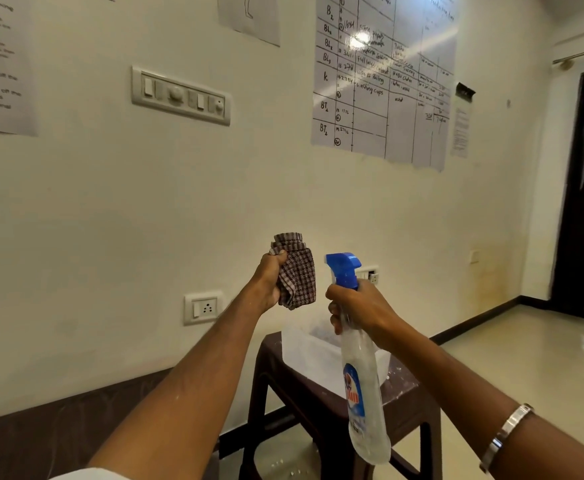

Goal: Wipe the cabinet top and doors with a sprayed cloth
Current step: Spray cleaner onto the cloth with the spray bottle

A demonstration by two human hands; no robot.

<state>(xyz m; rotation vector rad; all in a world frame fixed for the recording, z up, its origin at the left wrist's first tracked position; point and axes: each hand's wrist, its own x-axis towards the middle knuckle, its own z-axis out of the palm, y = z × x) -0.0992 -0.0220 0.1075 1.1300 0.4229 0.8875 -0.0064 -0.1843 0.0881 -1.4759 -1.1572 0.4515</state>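
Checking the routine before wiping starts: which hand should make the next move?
Probably the right hand. It grips the neck of the spray bottle, whose blue nozzle faces the checked cloth bunched in the left hand, close beside it. Squeezing the trigger should wet the cloth.

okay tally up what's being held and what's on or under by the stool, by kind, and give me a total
Checked cloth: 1
Spray bottle: 1
Brown stool: 1
White tub on the stool: 1
Total: 4
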